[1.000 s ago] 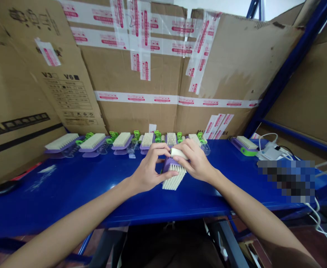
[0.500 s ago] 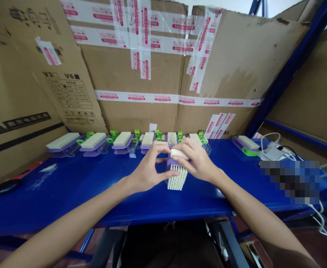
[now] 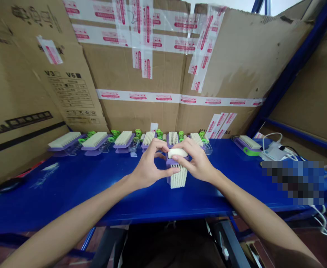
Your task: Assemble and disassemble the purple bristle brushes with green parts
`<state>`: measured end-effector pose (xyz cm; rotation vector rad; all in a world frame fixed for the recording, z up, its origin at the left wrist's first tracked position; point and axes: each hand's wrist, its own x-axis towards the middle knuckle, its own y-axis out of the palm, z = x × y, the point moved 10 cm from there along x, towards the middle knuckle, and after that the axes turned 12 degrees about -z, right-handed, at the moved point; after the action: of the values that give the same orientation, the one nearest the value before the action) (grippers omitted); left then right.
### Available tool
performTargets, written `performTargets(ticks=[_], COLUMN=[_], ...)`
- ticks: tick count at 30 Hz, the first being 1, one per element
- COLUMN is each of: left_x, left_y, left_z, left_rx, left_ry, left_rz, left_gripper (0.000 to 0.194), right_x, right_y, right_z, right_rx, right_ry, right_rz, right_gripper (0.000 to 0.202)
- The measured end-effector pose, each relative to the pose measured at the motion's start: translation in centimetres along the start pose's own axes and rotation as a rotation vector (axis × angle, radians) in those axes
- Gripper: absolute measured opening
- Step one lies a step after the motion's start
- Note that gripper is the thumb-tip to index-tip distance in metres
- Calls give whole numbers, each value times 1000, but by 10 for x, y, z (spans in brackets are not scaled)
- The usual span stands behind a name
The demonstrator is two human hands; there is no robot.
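Near the middle of the blue table, a purple piece with a ribbed cream pad (image 3: 178, 176) sits between my two hands. My left hand (image 3: 152, 167) curves around its left side, the thumb on the top of the ribbed pad and the fingers at the purple part. A smooth white block (image 3: 177, 153) lies across the purple part. My right hand (image 3: 198, 160) grips this block between thumb and fingers. The underside of the purple piece is hidden.
Along the back of the blue table (image 3: 96, 190) stands a row of several purple pieces with cream pads (image 3: 95, 139) and green clips. Another purple and green piece (image 3: 249, 143) lies at the right, beside a white adapter (image 3: 273, 152) with cables. Cardboard (image 3: 141, 115) rises behind.
The white block now lies more level across the purple part, with more of it showing. The ribbed pad sits slightly higher in view. Both hands keep their hold.
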<state>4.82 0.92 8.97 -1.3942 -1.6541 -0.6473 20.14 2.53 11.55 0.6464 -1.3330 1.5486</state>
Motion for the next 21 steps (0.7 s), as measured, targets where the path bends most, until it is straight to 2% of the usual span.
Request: performTargets(ticks=[8, 21], left_x=[7, 9], left_y=[0, 1], left_z=[-9, -19], left_rx=[20, 35], left_ry=[21, 117], left_rz=[41, 38], left_gripper=[55, 48], right_x=[0, -1], right_y=[0, 3], right_z=[-1, -4], right_rx=[12, 59], right_ry=[-9, 1], right_rz=[2, 10], right_gripper=[21, 26])
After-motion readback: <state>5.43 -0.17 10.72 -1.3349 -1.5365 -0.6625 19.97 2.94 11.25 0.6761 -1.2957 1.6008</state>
